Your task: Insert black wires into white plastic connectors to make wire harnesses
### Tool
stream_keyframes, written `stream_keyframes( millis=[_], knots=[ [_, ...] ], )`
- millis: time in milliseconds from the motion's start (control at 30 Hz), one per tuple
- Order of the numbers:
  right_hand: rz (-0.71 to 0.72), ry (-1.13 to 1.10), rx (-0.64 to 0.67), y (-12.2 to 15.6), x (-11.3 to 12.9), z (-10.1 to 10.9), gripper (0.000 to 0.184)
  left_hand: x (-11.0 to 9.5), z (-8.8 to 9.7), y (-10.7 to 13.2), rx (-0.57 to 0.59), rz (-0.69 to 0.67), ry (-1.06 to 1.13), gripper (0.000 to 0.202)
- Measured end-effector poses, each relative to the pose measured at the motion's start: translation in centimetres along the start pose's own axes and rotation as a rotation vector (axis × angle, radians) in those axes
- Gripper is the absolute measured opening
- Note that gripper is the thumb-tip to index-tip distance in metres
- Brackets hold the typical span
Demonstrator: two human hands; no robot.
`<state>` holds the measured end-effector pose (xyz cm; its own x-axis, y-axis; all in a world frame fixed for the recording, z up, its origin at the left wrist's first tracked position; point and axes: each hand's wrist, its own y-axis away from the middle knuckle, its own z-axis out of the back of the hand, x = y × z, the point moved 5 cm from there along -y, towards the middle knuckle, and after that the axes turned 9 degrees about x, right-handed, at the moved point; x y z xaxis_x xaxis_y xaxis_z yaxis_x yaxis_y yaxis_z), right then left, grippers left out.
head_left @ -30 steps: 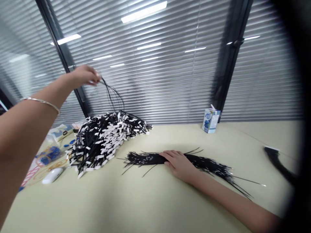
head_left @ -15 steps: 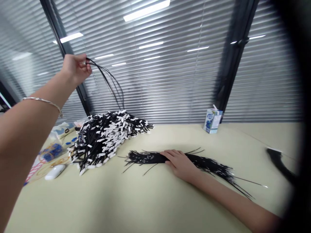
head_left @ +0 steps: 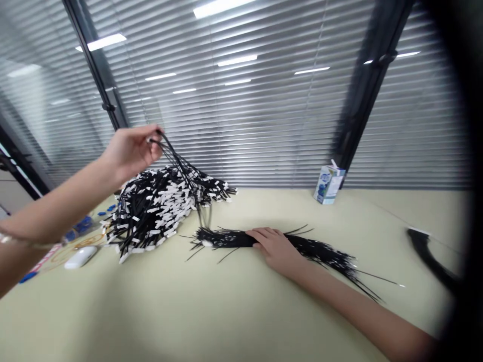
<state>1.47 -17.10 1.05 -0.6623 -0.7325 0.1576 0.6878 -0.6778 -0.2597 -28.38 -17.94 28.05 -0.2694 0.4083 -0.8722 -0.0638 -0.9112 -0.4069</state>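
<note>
Raised at the left, my left hand [head_left: 132, 151] is closed in a pinch around the ends of several thin black cables [head_left: 177, 160]. They hang down to the right, and their lower ends, blurred, reach the left end of a bundle of black cables [head_left: 234, 238] on the table. Over the middle of that bundle lies my right hand [head_left: 277, 251], its fingers curved across the top and the thumb on the near side. The fingertips are partly hidden behind the bundle. Behind the hanging cables is a big pile of black cables with white connectors [head_left: 169, 201].
A white computer mouse [head_left: 80, 257] lies left, near yellow cords [head_left: 88, 241] and blue items [head_left: 79, 227]. A drink carton [head_left: 329, 185] with a straw stands by the window blinds [head_left: 241, 125]. At the right is a curved black object [head_left: 430, 256] on the pale table [head_left: 211, 311].
My left hand has come down and to the right, drawing the cables out of the pile to the bundle's left end. My right hand stays on the bundle. The view has shifted slightly.
</note>
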Motion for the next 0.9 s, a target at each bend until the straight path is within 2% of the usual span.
stream_keyframes(
  millis=[67, 133, 233, 333, 400, 467, 633, 767, 900],
  knots=[
    [-0.003, 0.010, -0.001, 0.0, 0.0, 0.1, 0.032, 2.6, -1.7, 4.5, -0.011, 0.086, 0.100, 0.015],
    [-0.005, 0.023, 0.002, 0.1, 0.1, 0.2, 0.033, 6.2, -3.8, 9.5, -0.003, 0.240, 0.174, 0.008],
    [-0.014, 0.051, 0.010, 0.2, 0.3, 0.4, 0.033, 11.9, -7.4, 16.6, 0.063, 0.479, 0.244, 0.011],
    [-0.037, 0.084, 0.021, 0.2, 0.4, 0.4, 0.034, 15.5, -10.3, 21.2, 0.148, 0.629, 0.287, 0.016],
    [-0.055, 0.101, 0.033, 0.0, 0.3, 0.3, 0.035, 16.5, -11.4, 22.2, 0.214, 0.650, 0.293, 0.021],
    [-0.074, 0.109, 0.049, -0.2, 0.0, 0.2, 0.037, 16.8, -11.8, 22.1, 0.284, 0.623, 0.273, 0.023],
    [-0.073, 0.099, 0.098, -1.0, 0.2, 0.9, 0.041, 17.4, -11.5, 21.1, 0.457, 0.553, 0.164, 0.022],
    [0.004, 0.051, 0.117, -2.1, 2.7, 2.6, 0.044, 17.6, -11.2, 21.1, 0.585, 0.533, 0.120, 0.034],
    [0.196, 0.004, 0.176, -2.7, 6.3, 3.0, 0.028, 17.4, -10.5, 21.0, 0.672, 0.393, -0.094, 0.032]
  ],
)
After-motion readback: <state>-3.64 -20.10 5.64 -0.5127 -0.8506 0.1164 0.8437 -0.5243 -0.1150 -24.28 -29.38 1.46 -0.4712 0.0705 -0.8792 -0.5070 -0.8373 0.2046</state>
